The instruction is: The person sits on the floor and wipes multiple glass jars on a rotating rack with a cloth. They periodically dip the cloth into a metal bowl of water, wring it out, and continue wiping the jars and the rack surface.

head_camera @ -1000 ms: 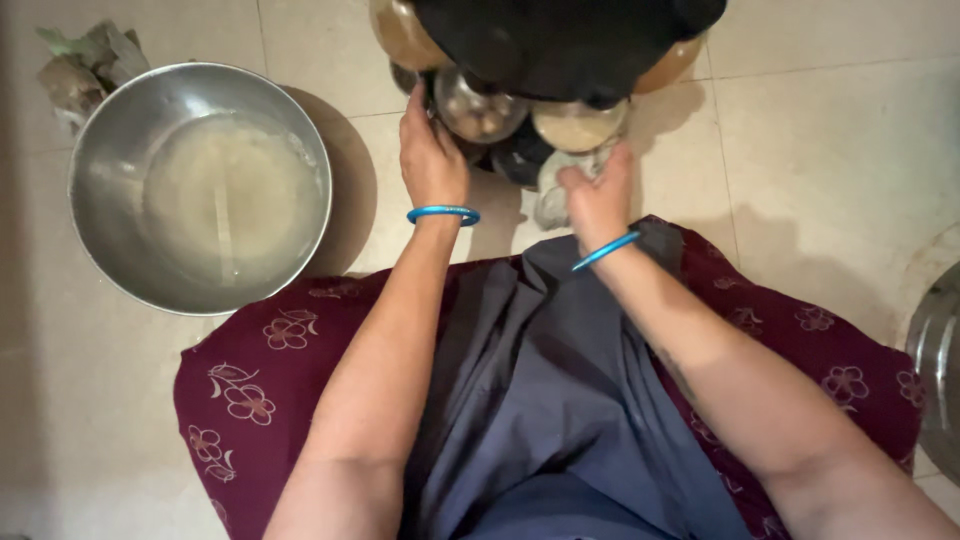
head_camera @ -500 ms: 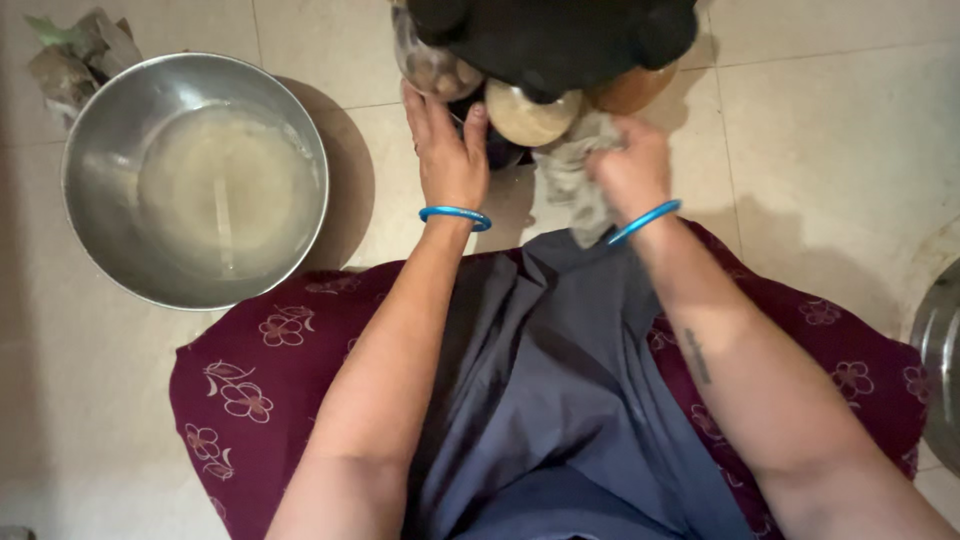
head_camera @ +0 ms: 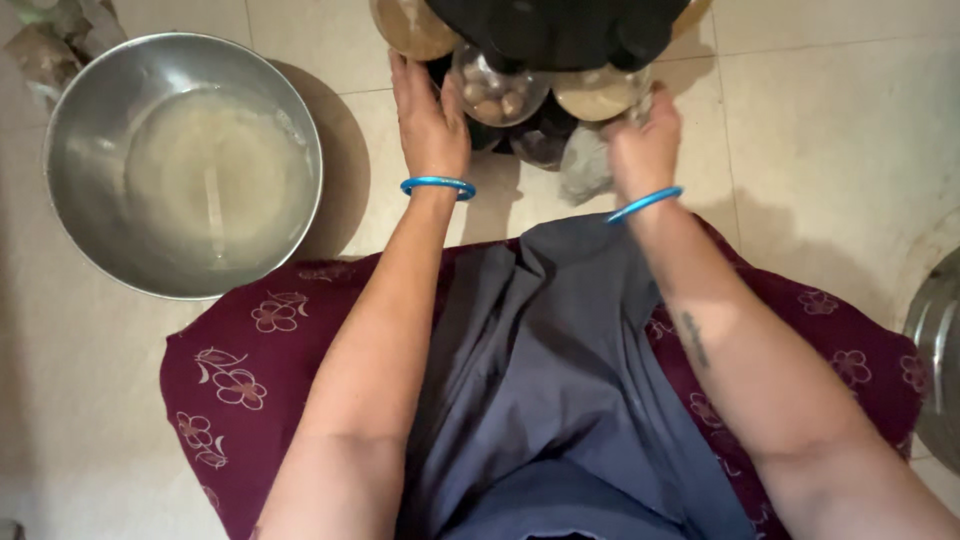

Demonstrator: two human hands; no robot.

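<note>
While seated on a floral maroon cushion [head_camera: 240, 380] spread over pale floor tiles [head_camera: 830, 130], reaching both arms up toward the top middle of the frame, where a cluster of round things sits. Left hand [head_camera: 432, 118] laid flat against the left side of that cluster, fingers pressed together and pointing up, palm side hidden, so can't tell if anything's actually gripped. Blue bangle [head_camera: 438, 186] on that wrist. Right hand [head_camera: 645, 145] curled over a grey rag [head_camera: 585, 172] just under the cluster, fingers bunched and tucked out of sight, so can't say exactly how tight the pinch is, but definitely clutching the rag. Another blue bangle [head_camera: 646, 203] on that wrist too. Cluster itself: big black round pan [head_camera: 560, 30] on top, cut off by the upper edge; a shiny little bowl [head_camera: 497, 90] with brownish lumps inside just below it, between the two hands; a tan round lid [head_camera: 598, 92] right beside that, touching the right hand's knuckles; another tan round piece [head_camera: 412, 28] at the upper left of the pile. Over in the upper left of the frame, well apart from the hands, a big steel basin [head_camera: 70, 230] holding cloudy water. Grey cloth [head_camera: 545, 370] draped down the lap in the lower middle. Sliver of another steel vessel [head_camera: 940, 350] at the right edge.
</note>
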